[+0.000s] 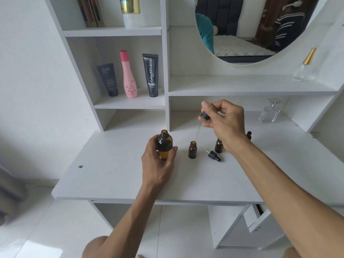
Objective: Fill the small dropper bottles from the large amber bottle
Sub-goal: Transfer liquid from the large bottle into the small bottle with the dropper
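The large amber bottle stands uncapped on the white desk, and my left hand is wrapped around its lower body. My right hand pinches a long glass dropper by its black bulb; the glass tip rests at the mouth of a small open amber bottle. A small black dropper cap lies on the desk to the right of that bottle. A second small amber bottle stands partly behind my right wrist, and a third one's black cap peeks out behind it.
Shelves at the back left hold a dark tube, a pink bottle and a black tube. Two clear glass perfume bottles sit at the right, under a round mirror. The desk's front edge is near.
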The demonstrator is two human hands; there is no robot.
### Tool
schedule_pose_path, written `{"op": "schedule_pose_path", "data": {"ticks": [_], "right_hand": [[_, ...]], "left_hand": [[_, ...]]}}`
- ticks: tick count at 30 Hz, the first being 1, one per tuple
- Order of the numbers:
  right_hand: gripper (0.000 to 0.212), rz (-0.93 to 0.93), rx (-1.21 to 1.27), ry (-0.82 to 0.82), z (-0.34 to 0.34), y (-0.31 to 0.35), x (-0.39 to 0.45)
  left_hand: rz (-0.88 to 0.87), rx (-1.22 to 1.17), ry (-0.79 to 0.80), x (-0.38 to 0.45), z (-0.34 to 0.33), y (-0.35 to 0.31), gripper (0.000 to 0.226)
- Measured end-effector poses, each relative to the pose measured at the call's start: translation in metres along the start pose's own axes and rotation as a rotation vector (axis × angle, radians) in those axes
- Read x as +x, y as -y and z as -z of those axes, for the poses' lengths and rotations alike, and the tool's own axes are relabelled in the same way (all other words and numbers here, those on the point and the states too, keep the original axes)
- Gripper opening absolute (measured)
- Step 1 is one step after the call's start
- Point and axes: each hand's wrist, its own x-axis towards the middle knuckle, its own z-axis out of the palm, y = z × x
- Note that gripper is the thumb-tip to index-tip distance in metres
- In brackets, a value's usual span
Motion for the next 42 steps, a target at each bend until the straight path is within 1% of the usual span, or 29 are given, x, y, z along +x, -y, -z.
{"op": "schedule_pose_path", "data": {"ticks": [5,14,25,42], "right_hand": [[0.022,0.026,-0.017,0.03,-0.001,0.003,0.0],[0.022,0.071,-0.096,0.08,-0.005,0.006,0.002],[0.022,0.127,-0.147,0.099,-0.007,0.009,0.003],[0.022,0.128,-0.147,0.113,-0.009,0.008,0.003]], "left_hand": [[-0.006,0.003,0.002,0.001,0.0,0.001,0.041],[-0.004,0.008,0.007,0.001,0.001,0.002,0.042],[-0.012,0.004,0.006,-0.001,0.001,0.0,0.04],[-0.022,0.013,0.007,0.0,0.001,0.002,0.041]]}}
